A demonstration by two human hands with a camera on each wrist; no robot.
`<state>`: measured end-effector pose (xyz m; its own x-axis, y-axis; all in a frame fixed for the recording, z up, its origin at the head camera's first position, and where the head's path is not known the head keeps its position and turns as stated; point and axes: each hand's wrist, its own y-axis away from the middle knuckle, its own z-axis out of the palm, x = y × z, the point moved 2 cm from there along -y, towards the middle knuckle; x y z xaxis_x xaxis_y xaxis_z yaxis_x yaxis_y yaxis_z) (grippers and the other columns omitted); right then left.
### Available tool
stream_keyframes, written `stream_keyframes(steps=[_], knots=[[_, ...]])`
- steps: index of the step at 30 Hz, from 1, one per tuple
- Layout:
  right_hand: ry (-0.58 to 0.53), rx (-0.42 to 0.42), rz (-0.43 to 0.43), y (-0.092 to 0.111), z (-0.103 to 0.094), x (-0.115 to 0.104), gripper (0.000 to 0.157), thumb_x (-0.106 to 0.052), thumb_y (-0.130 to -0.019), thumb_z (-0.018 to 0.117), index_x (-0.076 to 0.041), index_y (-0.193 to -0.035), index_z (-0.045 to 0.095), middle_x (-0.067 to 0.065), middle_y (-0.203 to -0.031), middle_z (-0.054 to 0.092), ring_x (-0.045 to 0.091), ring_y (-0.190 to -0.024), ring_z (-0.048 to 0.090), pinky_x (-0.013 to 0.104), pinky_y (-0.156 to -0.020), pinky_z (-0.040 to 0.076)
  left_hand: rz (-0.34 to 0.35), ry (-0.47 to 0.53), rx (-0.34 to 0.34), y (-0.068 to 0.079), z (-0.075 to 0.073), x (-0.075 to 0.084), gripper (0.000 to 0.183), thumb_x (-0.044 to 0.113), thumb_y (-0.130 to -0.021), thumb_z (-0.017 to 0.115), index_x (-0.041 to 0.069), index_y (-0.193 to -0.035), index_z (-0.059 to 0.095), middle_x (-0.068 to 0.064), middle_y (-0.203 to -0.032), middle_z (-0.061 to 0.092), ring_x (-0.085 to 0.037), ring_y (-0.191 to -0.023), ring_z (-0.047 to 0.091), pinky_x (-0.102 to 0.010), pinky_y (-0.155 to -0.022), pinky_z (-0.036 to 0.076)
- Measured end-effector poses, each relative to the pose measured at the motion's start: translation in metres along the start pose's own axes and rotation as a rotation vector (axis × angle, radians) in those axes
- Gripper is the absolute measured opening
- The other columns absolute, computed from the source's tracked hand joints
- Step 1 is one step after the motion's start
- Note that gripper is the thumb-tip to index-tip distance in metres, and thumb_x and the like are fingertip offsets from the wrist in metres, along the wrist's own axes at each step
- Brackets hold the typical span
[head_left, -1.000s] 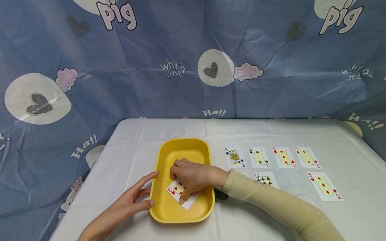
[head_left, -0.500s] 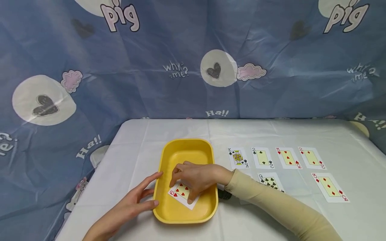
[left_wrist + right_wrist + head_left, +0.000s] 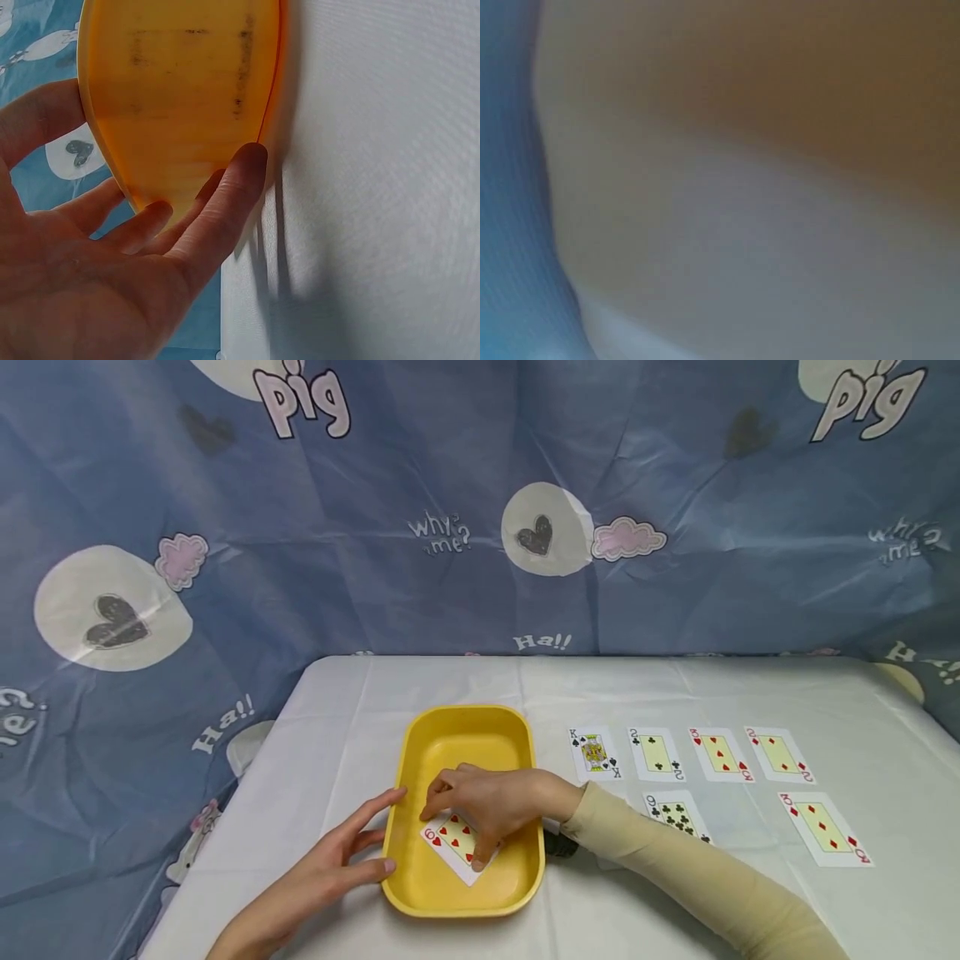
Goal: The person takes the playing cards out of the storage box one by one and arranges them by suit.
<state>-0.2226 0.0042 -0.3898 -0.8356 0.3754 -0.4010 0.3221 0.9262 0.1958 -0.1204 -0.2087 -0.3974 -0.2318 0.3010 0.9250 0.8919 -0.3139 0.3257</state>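
A yellow plastic tray (image 3: pixel 465 902) stands on the white-covered table. Inside lies a hearts playing card (image 3: pixel 454 843), set at a slant and partly covered by my right hand (image 3: pixel 487 802). That hand reaches in over the right rim, its fingers bent to the card's far edge and its thumb at the near right edge, pinching it between them. My left hand (image 3: pixel 330 852) touches the tray's left side with spread, relaxed fingers. The left wrist view shows these fingertips (image 3: pixel 253 161) against the orange-lit tray wall (image 3: pixel 180 97). Blur hides the right hand's work in its wrist view.
To the right, face-up cards lie in rows: a king of spades (image 3: pixel 595 754), two of clubs (image 3: pixel 656 754), three of hearts (image 3: pixel 721 755), two of diamonds (image 3: pixel 780 755), nine of clubs (image 3: pixel 677 814) and three of diamonds (image 3: pixel 825 828). The right sleeve (image 3: pixel 675 852) overlaps the lower row. A patterned blue cloth (image 3: pixel 450 593) hangs behind.
The view has shifted slightly, moving everything a little rightward. In the tray, the right thumb has slid from the card's face toward its right edge. The left hand stays at the tray.
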Motion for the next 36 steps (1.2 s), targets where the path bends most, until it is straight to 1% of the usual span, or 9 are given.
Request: stream_keyframes(steps=[6, 11, 16, 18, 20, 24, 26, 31, 36], knots=[[0.030, 0.034, 0.045, 0.0002, 0.0031, -0.0002, 0.069, -0.041, -0.068, 0.091, -0.028, -0.129, 0.060, -0.008, -0.131, 0.046, 0.008, -0.107, 0.040, 0.016, -0.086, 0.037, -0.013, -0.002, 0.009, -0.0016, 0.0011, -0.0004, 0.072, 0.027, -0.093, 0.069, 0.032, -0.154, 0.031, -0.006, -0.162, 0.015, -0.035, -0.137, 0.037, -0.061, -0.104, 0.034], [0.053, 0.043, 0.079, 0.0001, 0.0025, -0.0022, 0.067, -0.048, -0.063, 0.091, -0.028, -0.119, 0.061, -0.011, -0.119, 0.048, 0.007, -0.101, 0.039, 0.017, -0.083, 0.036, -0.033, -0.007, 0.020, -0.0026, 0.0008, -0.0013, 0.072, 0.028, -0.093, 0.068, 0.032, -0.154, 0.031, -0.007, -0.162, 0.016, -0.036, -0.137, 0.037, -0.065, -0.103, 0.032], [0.059, 0.041, 0.097, -0.0004, 0.0041, -0.0014, 0.072, -0.052, -0.063, 0.089, -0.024, -0.122, 0.058, -0.011, -0.107, 0.048, 0.007, -0.097, 0.040, 0.017, -0.081, 0.036, -0.034, -0.008, 0.013, -0.0023, 0.0011, -0.0026, 0.073, 0.029, -0.093, 0.068, 0.032, -0.154, 0.030, -0.007, -0.162, 0.017, -0.034, -0.137, 0.038, -0.065, -0.103, 0.032], [0.035, 0.048, 0.096, -0.0001, 0.0033, -0.0002, 0.074, -0.051, -0.066, 0.088, -0.021, -0.127, 0.057, -0.010, -0.108, 0.048, 0.007, -0.098, 0.041, 0.017, -0.082, 0.037, -0.030, -0.009, 0.013, -0.0022, 0.0011, -0.0020, 0.073, 0.029, -0.093, 0.068, 0.032, -0.154, 0.030, -0.007, -0.162, 0.017, -0.034, -0.137, 0.038, -0.065, -0.103, 0.031], [-0.026, 0.062, 0.092, 0.0009, 0.0014, 0.0009, 0.074, -0.048, -0.068, 0.088, -0.019, -0.129, 0.056, -0.008, -0.109, 0.049, 0.007, -0.097, 0.043, 0.017, -0.082, 0.038, -0.027, -0.007, 0.013, -0.0018, 0.0012, -0.0012, 0.073, 0.028, -0.093, 0.069, 0.032, -0.154, 0.030, -0.006, -0.162, 0.017, -0.034, -0.137, 0.038, -0.066, -0.103, 0.030], [-0.151, 0.059, 0.074, 0.0034, -0.0007, 0.0032, 0.076, -0.037, -0.070, 0.090, -0.017, -0.135, 0.055, -0.005, -0.109, 0.049, 0.007, -0.091, 0.047, 0.018, -0.080, 0.041, -0.023, -0.005, 0.008, -0.0017, 0.0019, -0.0004, 0.073, 0.028, -0.093, 0.069, 0.032, -0.155, 0.030, -0.006, -0.162, 0.016, -0.034, -0.137, 0.038, -0.066, -0.103, 0.030], [-0.148, 0.043, 0.050, 0.0039, 0.0001, 0.0037, 0.078, -0.034, -0.070, 0.091, -0.018, -0.138, 0.055, -0.004, -0.114, 0.049, 0.006, -0.093, 0.047, 0.017, -0.081, 0.041, -0.022, -0.003, 0.003, -0.0018, 0.0024, -0.0002, 0.074, 0.028, -0.093, 0.069, 0.032, -0.155, 0.029, -0.006, -0.162, 0.015, -0.034, -0.137, 0.037, -0.066, -0.103, 0.031], [-0.047, 0.008, -0.005, 0.0032, 0.0033, 0.0030, 0.077, -0.037, -0.068, 0.091, -0.024, -0.136, 0.059, -0.006, -0.131, 0.043, 0.007, -0.113, 0.040, 0.016, -0.092, 0.035, -0.011, -0.007, 0.001, -0.0020, 0.0028, 0.0005, 0.074, 0.027, -0.093, 0.069, 0.032, -0.155, 0.029, -0.005, -0.162, 0.015, -0.033, -0.136, 0.038, -0.063, -0.104, 0.032], [0.008, 0.016, -0.006, 0.0020, 0.0042, 0.0012, 0.074, -0.039, -0.067, 0.091, -0.030, -0.133, 0.060, -0.007, -0.132, 0.043, 0.008, -0.114, 0.039, 0.017, -0.093, 0.034, -0.018, -0.015, 0.018, -0.0022, 0.0026, 0.0000, 0.073, 0.027, -0.092, 0.069, 0.032, -0.154, 0.030, -0.004, -0.162, 0.017, -0.033, -0.136, 0.040, -0.065, -0.103, 0.032]])
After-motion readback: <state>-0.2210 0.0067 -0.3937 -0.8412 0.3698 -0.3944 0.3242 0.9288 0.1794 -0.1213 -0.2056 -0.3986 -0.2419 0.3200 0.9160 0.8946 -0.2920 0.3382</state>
